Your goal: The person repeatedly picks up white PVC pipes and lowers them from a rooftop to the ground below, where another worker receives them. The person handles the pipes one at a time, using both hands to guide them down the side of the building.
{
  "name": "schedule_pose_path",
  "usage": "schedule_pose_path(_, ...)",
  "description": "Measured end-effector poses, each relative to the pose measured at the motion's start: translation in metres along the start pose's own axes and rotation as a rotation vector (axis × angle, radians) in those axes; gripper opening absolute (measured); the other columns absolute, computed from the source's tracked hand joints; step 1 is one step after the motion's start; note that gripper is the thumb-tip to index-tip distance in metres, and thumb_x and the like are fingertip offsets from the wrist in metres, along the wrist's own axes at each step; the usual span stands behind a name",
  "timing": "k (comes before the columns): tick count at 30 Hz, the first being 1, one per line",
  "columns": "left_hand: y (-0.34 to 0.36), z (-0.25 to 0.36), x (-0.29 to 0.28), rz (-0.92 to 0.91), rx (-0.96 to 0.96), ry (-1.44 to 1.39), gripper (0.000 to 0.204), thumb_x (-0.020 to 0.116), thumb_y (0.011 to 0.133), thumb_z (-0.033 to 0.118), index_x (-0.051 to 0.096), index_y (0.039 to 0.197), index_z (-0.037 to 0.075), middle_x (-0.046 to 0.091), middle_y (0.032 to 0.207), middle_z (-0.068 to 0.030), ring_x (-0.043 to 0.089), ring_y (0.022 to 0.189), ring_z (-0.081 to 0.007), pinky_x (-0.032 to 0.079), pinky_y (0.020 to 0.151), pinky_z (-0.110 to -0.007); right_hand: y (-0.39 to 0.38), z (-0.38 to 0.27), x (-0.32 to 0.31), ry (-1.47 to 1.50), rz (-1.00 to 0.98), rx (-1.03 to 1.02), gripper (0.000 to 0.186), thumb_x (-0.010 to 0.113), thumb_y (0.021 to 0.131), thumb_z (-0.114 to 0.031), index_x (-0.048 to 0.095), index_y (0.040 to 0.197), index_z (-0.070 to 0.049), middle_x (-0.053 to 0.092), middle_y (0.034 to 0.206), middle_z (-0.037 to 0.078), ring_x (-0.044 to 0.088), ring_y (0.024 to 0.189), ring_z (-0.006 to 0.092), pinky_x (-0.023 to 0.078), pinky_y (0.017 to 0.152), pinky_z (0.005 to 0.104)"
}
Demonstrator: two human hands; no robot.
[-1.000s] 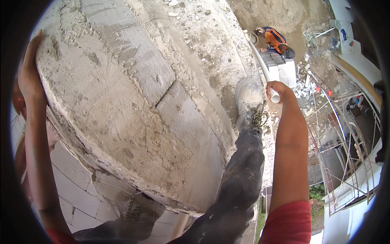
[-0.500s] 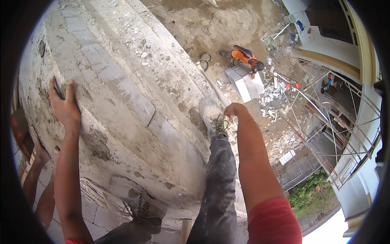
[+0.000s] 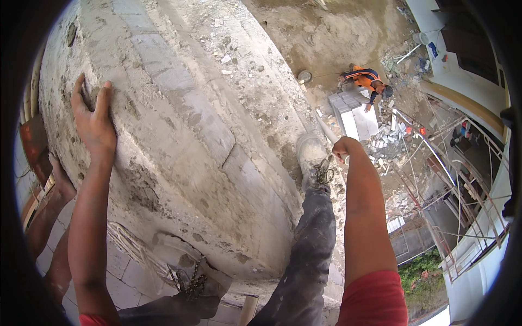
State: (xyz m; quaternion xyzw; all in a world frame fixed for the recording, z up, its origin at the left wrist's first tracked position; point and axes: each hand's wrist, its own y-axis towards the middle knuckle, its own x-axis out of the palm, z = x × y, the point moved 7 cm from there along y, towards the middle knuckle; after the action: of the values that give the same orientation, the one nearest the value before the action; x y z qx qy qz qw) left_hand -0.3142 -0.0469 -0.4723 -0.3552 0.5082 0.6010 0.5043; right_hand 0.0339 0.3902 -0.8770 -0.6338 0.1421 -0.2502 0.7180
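My left hand (image 3: 93, 119) rests on the rough, plastered concrete edge (image 3: 130, 125), fingers spread and bent. My right hand (image 3: 342, 149) grips a white pipe (image 3: 326, 125) that runs away from me along the ledge; its near end is mostly hidden by my fingers. Beside that hand, my dusty laced boot (image 3: 310, 152) stands on the debris-covered ledge (image 3: 255, 81). My other boot (image 3: 190, 277) is low in the view, partly shadowed, by some pale rope (image 3: 130, 244).
Another person's bare limbs (image 3: 57, 190) are at far left. Far below, a worker in orange (image 3: 364, 76) bends over stacked light blocks (image 3: 350, 117), near rubble (image 3: 386, 141) and a bucket (image 3: 304, 76). Metal scaffolding (image 3: 457, 190) and a building (image 3: 451, 87) stand at right, greenery (image 3: 418, 271) below.
Since a second ago my left hand has shifted right onto the concrete's face. My right hand, still on the pipe, sits lower in the view, and more of the ground below shows.
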Motion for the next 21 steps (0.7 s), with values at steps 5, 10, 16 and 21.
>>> schedule_pose_path(5,0.0,-0.004,0.0,0.008,-0.006,0.003,0.067,0.067,0.085,0.044,0.049,0.137,0.005,0.051,0.134,-0.0195,0.047,0.126,-0.0329,0.032,0.108,-0.038,-0.008,0.006,-0.005,0.023,-0.002,-0.039,0.017,0.061,0.07,-0.011,0.071,0.082,-0.002,0.071,0.078,0.012,0.069,0.072,0.0233,0.053,0.07,0.0394)
schedule_pose_path(10,-0.005,-0.004,0.001,0.016,-0.031,0.08,0.068,0.063,0.087,0.047,0.046,0.141,0.009,0.047,0.142,-0.0186,0.041,0.134,-0.0348,0.026,0.112,-0.045,-0.077,0.032,-0.017,0.034,0.058,-0.011,0.019,0.059,0.073,-0.012,0.069,0.078,0.004,0.069,0.067,0.012,0.069,0.063,0.0212,0.053,0.064,0.0341)
schedule_pose_path(16,0.001,0.005,-0.003,-0.208,-0.201,0.223,0.067,0.057,0.091,0.045,0.036,0.148,0.017,0.025,0.157,-0.0156,0.013,0.148,-0.0311,0.008,0.116,-0.057,-0.35,0.089,-0.008,-0.211,0.23,0.114,0.034,0.062,0.077,-0.018,0.068,0.103,0.004,0.072,0.082,0.016,0.072,0.079,0.0267,0.055,0.077,0.0381)
schedule_pose_path(21,-0.039,0.098,-0.041,-0.449,0.05,0.151,0.083,0.06,0.088,0.051,0.025,0.151,0.01,0.011,0.161,-0.0144,0.003,0.15,-0.0295,0.005,0.119,-0.055,-0.692,0.145,0.017,-0.484,0.415,0.18,0.033,0.065,0.077,-0.018,0.062,0.102,0.003,0.068,0.093,0.025,0.067,0.09,0.0391,0.053,0.083,0.0458)
